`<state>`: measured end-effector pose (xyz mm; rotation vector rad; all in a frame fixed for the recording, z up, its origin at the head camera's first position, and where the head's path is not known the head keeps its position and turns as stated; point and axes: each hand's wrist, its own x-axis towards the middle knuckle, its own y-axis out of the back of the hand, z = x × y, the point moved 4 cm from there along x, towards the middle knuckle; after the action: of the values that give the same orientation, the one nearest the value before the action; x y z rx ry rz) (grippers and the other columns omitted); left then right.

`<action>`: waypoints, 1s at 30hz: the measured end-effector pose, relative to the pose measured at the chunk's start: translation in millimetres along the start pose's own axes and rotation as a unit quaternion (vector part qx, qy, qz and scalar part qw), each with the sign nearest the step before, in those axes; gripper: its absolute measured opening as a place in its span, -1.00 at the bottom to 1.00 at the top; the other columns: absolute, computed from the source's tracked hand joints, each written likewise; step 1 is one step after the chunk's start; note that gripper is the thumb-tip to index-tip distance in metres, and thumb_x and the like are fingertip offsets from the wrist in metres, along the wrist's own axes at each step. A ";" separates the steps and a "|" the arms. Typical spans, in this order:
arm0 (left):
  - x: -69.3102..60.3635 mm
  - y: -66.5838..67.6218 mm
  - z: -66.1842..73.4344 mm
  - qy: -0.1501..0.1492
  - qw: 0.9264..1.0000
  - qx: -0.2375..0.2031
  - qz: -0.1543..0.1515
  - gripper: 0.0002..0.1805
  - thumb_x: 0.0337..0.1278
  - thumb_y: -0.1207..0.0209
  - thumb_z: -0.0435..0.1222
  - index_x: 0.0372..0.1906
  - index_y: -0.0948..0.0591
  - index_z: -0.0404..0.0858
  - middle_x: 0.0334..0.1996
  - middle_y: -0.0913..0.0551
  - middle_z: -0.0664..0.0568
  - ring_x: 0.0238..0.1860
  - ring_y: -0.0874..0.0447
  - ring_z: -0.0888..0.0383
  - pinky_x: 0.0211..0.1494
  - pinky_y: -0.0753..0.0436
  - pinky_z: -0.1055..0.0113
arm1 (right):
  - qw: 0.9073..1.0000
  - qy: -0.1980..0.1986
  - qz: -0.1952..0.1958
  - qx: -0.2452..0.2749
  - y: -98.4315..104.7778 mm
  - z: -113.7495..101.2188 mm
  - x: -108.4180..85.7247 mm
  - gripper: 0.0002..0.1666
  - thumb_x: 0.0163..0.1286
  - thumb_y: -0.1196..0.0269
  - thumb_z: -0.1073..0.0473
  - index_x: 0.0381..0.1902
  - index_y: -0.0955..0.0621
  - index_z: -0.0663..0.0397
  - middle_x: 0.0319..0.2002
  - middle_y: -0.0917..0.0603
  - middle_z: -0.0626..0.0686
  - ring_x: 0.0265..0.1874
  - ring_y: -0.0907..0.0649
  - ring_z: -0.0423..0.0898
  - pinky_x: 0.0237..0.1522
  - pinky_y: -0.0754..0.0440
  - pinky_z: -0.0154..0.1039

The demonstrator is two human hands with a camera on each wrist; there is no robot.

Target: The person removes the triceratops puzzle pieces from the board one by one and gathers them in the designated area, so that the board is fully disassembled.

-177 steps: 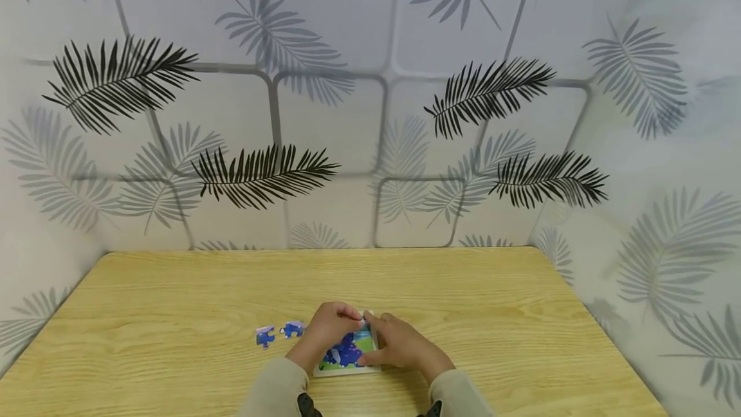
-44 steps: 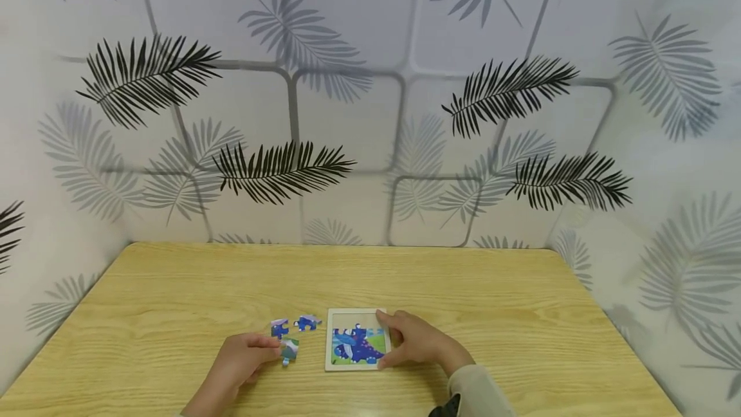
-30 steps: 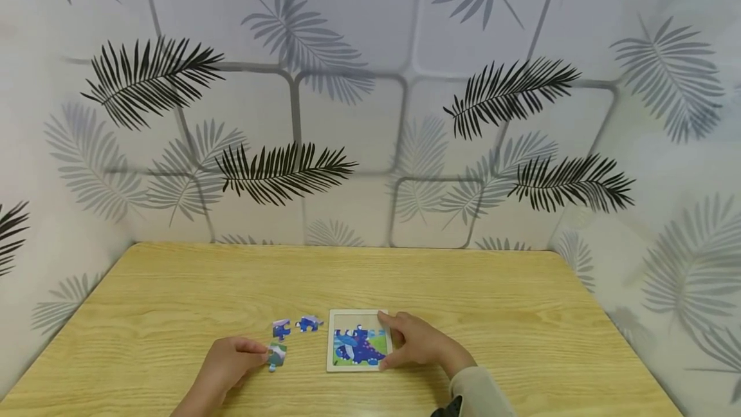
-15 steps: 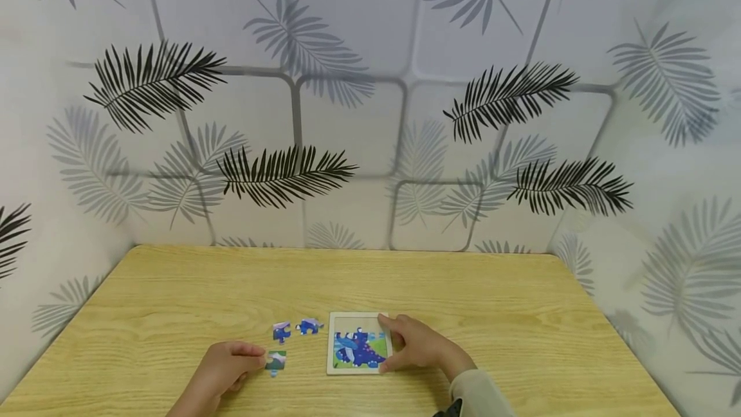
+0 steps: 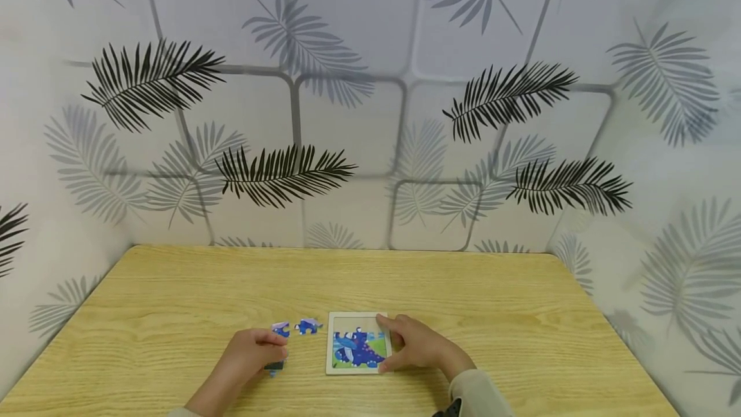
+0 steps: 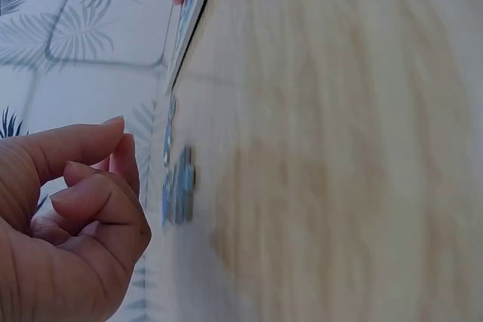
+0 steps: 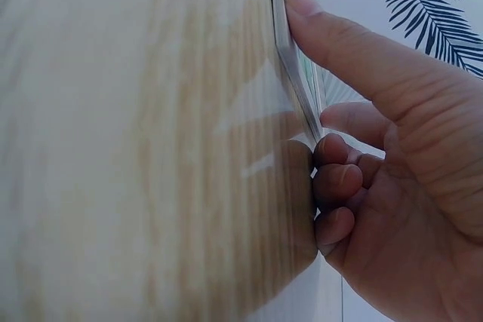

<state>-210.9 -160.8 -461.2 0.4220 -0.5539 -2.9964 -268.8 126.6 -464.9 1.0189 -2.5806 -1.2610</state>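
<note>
My left hand (image 5: pixel 249 356) is over a puzzle piece (image 5: pixel 274 366), which it partly hides in the head view. In the left wrist view the fingers are loosely curled with nothing between them, and the blurred piece (image 6: pixel 184 186) lies on the table apart from them. Two more blue and lilac pieces lie just beyond: one (image 5: pixel 281 327) partly behind the fingers, the other (image 5: pixel 308 325) in plain sight. My right hand (image 5: pixel 419 343) grips the right side of a square puzzle tray (image 5: pixel 330 343), thumb on its near corner. Its lower part shows a blue dinosaur picture; bare board shows along the top.
The tray and pieces lie on a wood-grain table (image 5: pixel 486 295). Behind it and at both sides hang pale walls (image 5: pixel 341 121) with a leaf pattern.
Earlier both hands worked over the tray. The left hand then carried a puzzle piece left, put it on the table near the other pieces and let go. The right hand stays on the tray.
</note>
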 end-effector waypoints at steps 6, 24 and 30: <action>8.4 -23.2 13.1 -0.008 1.000 -0.010 -0.028 -0.88 -0.01 -0.28 -0.47 -0.30 -0.66 -0.38 -0.49 -0.65 0.06 -0.64 -0.30 0.23 -0.60 -0.30 0.45 | 1.000 0.004 0.000 0.005 0.2 0.0 -1.0 0.04 0.05 -0.45 -0.02 0.42 -0.22 0.07 -0.45 -0.29 -0.05 -0.47 -0.26 -0.17 -0.41 -0.20 -0.33; 20.2 -68.1 38.6 -0.049 0.996 0.048 -0.064 -0.86 -0.10 -0.30 -0.50 -0.33 -0.66 -0.35 -0.52 -0.55 0.03 -0.48 -0.44 0.16 -0.43 -0.46 0.38 | 1.000 -0.008 0.000 -0.007 0.3 -0.7 -0.4 0.05 0.05 -0.45 -0.05 0.42 -0.22 0.05 -0.43 -0.30 -0.05 -0.45 -0.27 -0.18 -0.40 -0.22 -0.33; 23.2 -72.4 38.4 -0.061 0.992 0.097 -0.053 -0.80 -0.16 -0.33 -0.49 -0.31 -0.65 -0.32 -0.53 -0.51 0.04 -0.48 -0.42 0.15 -0.43 -0.43 0.37 | 1.000 -0.005 -0.001 -0.001 0.1 0.1 -1.0 0.05 0.05 -0.45 -0.03 0.43 -0.21 0.05 -0.44 -0.31 -0.05 -0.48 -0.26 -0.18 -0.42 -0.21 -0.33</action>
<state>-244.9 -82.8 -458.6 0.2897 -0.8639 -3.0978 -268.0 127.4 -464.7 1.0177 -2.5869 -1.2721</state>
